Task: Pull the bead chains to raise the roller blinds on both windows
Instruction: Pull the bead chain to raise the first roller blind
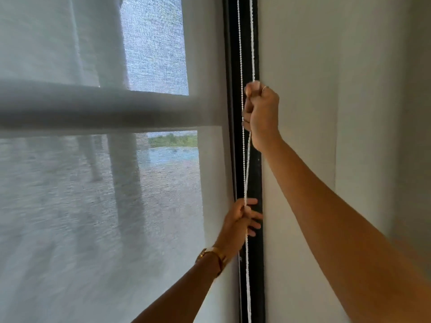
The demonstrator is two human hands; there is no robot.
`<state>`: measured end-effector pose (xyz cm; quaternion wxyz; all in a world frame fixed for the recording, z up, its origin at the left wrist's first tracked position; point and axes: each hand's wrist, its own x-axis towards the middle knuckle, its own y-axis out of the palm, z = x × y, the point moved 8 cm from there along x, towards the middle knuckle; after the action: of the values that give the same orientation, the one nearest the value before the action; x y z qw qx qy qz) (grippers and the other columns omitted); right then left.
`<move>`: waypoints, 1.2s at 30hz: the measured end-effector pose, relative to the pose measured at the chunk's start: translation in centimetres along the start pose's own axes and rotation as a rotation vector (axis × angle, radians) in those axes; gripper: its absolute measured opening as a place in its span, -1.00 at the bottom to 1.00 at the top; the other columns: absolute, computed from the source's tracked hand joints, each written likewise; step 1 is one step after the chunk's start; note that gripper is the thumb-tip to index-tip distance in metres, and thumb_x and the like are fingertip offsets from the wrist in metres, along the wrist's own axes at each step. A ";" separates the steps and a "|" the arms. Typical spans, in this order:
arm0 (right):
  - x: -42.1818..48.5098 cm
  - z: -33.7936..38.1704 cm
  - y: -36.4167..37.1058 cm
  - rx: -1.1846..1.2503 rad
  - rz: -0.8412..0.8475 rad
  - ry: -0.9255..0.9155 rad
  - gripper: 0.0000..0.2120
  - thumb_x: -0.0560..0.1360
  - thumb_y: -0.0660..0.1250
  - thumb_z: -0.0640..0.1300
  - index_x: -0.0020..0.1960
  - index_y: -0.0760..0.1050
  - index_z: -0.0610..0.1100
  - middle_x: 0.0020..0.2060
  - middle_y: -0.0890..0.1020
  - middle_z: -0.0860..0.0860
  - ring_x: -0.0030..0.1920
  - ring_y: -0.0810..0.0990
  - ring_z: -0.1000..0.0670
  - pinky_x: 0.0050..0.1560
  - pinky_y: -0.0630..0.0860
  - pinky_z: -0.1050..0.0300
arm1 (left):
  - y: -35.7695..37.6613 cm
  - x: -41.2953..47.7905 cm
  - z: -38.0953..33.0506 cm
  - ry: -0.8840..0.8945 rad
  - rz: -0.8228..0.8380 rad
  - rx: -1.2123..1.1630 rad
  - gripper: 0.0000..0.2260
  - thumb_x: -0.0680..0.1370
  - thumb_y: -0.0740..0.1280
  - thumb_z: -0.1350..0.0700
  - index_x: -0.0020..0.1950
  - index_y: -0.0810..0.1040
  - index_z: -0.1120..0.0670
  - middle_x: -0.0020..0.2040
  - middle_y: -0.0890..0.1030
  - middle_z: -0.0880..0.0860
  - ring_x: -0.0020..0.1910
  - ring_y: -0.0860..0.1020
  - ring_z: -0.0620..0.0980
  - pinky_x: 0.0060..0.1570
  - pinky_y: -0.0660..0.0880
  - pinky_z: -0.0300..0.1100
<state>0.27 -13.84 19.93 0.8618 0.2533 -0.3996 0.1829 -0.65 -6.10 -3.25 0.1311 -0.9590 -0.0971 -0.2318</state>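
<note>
A white bead chain hangs in two strands along the black window frame. My right hand is high up, fist closed around one strand. My left hand, with a gold watch at the wrist, pinches the chain lower down, its other fingers spread against the frame. The sheer white roller blind covers the window on the left down to the bottom of the view. The window's crossbar and the scene outside show faintly through the fabric.
A plain white wall fills the right side, with a vertical corner edge near the far right. Outside, through the blind, a pillar and some greenery are visible.
</note>
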 end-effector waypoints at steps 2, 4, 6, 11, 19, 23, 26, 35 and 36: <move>-1.6 -1.4 -1.0 -0.023 0.002 -0.009 -0.70 0.60 0.01 -0.22 -0.28 0.36 -0.13 -0.52 0.24 0.01 -0.61 0.14 0.13 -0.63 0.10 0.29 | -1.1 0.8 -0.1 -0.003 -0.020 -0.088 -0.68 0.52 0.14 -0.06 0.25 0.41 -0.08 0.09 0.63 -0.06 0.09 0.60 -0.05 -0.06 0.53 -0.29; -3.2 -3.3 -2.1 -0.044 -0.006 0.017 -0.73 0.61 0.02 -0.18 -0.21 0.36 -0.19 -0.50 0.23 -0.03 -0.60 0.14 0.13 -0.63 0.10 0.29 | -2.5 1.9 -1.6 0.043 -0.106 -0.178 -0.66 0.49 0.17 -0.08 0.25 0.43 -0.09 0.12 0.63 -0.05 0.13 0.60 -0.03 -0.03 0.53 -0.26; -4.8 -5.0 -3.3 -0.074 -0.024 0.027 -0.74 0.62 0.04 -0.15 -0.19 0.37 -0.19 -0.50 0.23 -0.02 -0.61 0.16 0.15 -0.62 0.12 0.31 | -4.0 2.9 -3.7 0.089 -0.218 -0.251 -0.64 0.50 0.16 -0.10 0.25 0.46 -0.03 0.09 0.66 -0.03 0.09 0.62 -0.05 -0.06 0.54 -0.26; -9.4 -9.7 -5.9 -0.121 -0.040 0.091 -0.71 0.62 0.06 -0.13 -0.21 0.37 -0.23 -0.51 0.27 -0.02 -0.58 0.21 0.15 -0.59 0.17 0.34 | -5.7 6.0 -9.4 0.141 -0.419 -0.305 -0.68 0.61 0.09 0.00 0.22 0.47 0.13 0.07 0.63 0.11 0.02 0.59 0.09 -0.04 0.51 -0.12; -17.2 -15.9 -8.4 -0.294 -0.130 0.152 -0.64 0.59 0.12 -0.01 -0.37 0.35 -0.03 -0.52 0.30 -0.01 -0.53 0.21 0.08 -0.50 0.16 0.23 | -4.1 10.8 -19.8 0.300 -0.320 -0.253 -0.70 0.63 0.05 0.01 0.17 0.44 0.16 -0.02 0.57 0.12 -0.24 0.55 -0.02 -0.26 0.54 -0.17; -20.8 -17.3 -8.6 -0.281 -0.150 0.202 -0.63 0.53 0.14 0.02 -0.32 0.37 -0.22 -0.52 0.32 0.06 -0.51 0.23 0.13 -0.48 0.19 0.24 | -4.7 12.6 -23.8 0.355 -0.453 -0.185 -0.86 0.61 0.12 0.14 0.03 0.45 0.14 -0.22 0.53 0.05 -0.43 0.45 -0.08 -0.43 0.49 -0.17; -22.8 -18.6 -8.8 -0.324 -0.159 0.244 -0.72 0.50 0.14 -0.01 -0.28 0.48 -0.11 -0.57 0.43 0.08 -0.54 0.35 0.16 -0.45 0.28 0.29 | -5.7 13.1 -24.3 0.368 -0.596 -0.110 -0.79 0.58 0.12 0.23 -0.04 0.55 0.13 -0.17 0.59 0.07 -0.35 0.45 -0.12 -0.28 0.44 -0.22; -22.5 -20.3 -7.0 -0.178 0.025 0.400 -0.69 0.58 0.08 -0.05 -0.16 0.45 -0.23 -0.49 0.45 0.07 -0.47 0.35 0.06 -0.46 0.33 0.25 | -7.7 10.9 -23.8 0.494 -0.689 0.134 -0.73 0.50 0.15 0.33 -0.33 0.45 0.07 -0.40 0.44 -0.11 -0.32 0.45 -0.15 -0.27 0.42 -0.31; -21.9 -20.1 -6.9 -0.186 0.035 0.391 -0.70 0.60 0.06 -0.09 -0.09 0.47 -0.24 -0.43 0.49 0.03 -0.41 0.40 0.03 -0.38 0.39 0.22 | -7.8 10.7 -23.9 0.509 -0.690 0.141 -0.74 0.52 0.14 0.31 -0.32 0.45 0.08 -0.40 0.44 -0.11 -0.32 0.45 -0.14 -0.23 0.43 -0.27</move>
<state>2.41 -10.14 -10.34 0.9393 0.1255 -0.2441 0.2058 -3.24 -4.48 23.90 0.1307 -0.7714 -0.3921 -0.4839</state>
